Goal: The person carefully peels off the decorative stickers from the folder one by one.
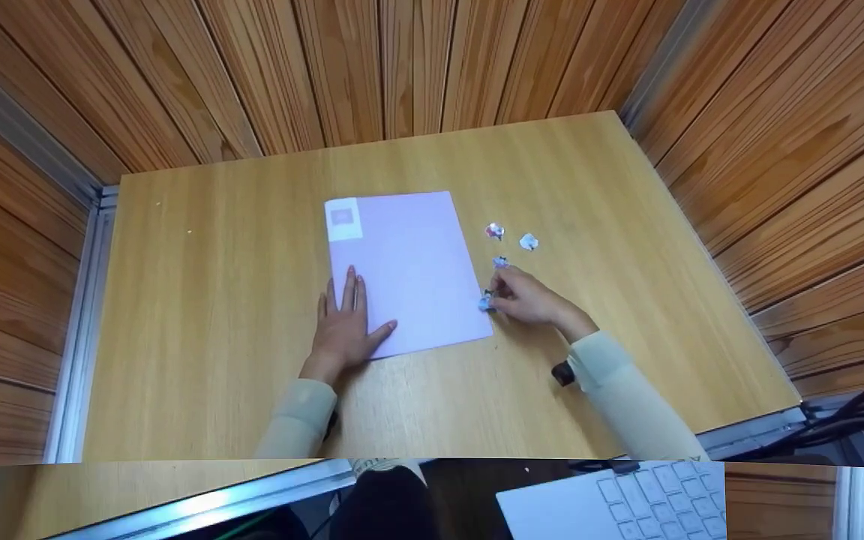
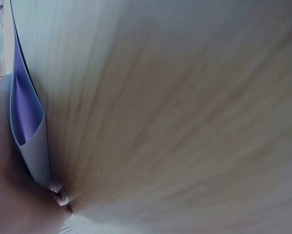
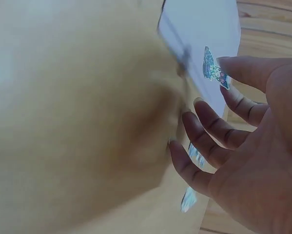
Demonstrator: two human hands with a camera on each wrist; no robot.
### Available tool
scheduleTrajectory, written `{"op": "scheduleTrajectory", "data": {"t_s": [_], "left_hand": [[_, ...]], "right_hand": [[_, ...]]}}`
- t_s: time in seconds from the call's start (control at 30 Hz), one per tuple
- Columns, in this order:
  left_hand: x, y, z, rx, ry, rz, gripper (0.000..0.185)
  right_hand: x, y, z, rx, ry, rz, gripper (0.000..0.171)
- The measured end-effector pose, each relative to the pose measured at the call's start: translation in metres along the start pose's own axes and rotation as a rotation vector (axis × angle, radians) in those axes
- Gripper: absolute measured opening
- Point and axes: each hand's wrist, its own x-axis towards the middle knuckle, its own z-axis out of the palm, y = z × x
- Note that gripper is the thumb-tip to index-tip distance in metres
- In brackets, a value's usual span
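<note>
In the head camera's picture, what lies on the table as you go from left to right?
Left hand → purple folder → right hand, pinching a small sticker piece at the folder's edge → farthest right, a loose sticker piece.

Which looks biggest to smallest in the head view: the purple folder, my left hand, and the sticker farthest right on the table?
1. purple folder
2. left hand
3. sticker farthest right, much the smallest

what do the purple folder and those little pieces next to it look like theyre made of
The purple folder under the left hand looks like thin matte plastic or card; the left wrist view shows two flexible sheets gaping apart. The small pieces seem glossy printed paper or foil, probably stickers. The right hand pinches one, thin and flat.
</note>
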Motion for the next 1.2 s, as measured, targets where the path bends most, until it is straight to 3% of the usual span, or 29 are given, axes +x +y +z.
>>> {"op": "scheduleTrajectory", "data": {"t_s": [0.17, 0.43, 0.63, 0.97, 1.2], "left_hand": [[0.0, 0.0, -0.001, 0.016, 0.01, 0.007, 0.105], [0.0, 0.0, 0.001, 0.006, 0.011, 0.0, 0.105], [-0.001, 0.0, 0.0, -0.014, 0.015, 0.001, 0.105], [0.0, 0.0, 0.0, -0.022, 0.023, 0.003, 0.105], [0.004, -0.002, 0.004, 0.003, -0.006, -0.007, 0.107]], "right_hand": [[-0.01, 0.012, -0.006, -0.012, 0.035, -0.007, 0.02], [-0.021, 0.022, -0.011, -0.018, 0.047, 0.063, 0.019], [-0.021, 0.025, -0.009, -0.02, 0.064, 0.095, 0.019], [-0.017, 0.024, -0.002, -0.116, 0.105, 0.162, 0.023], [-0.017, 0.024, -0.002, -0.129, 0.1, 0.161, 0.034]]}}
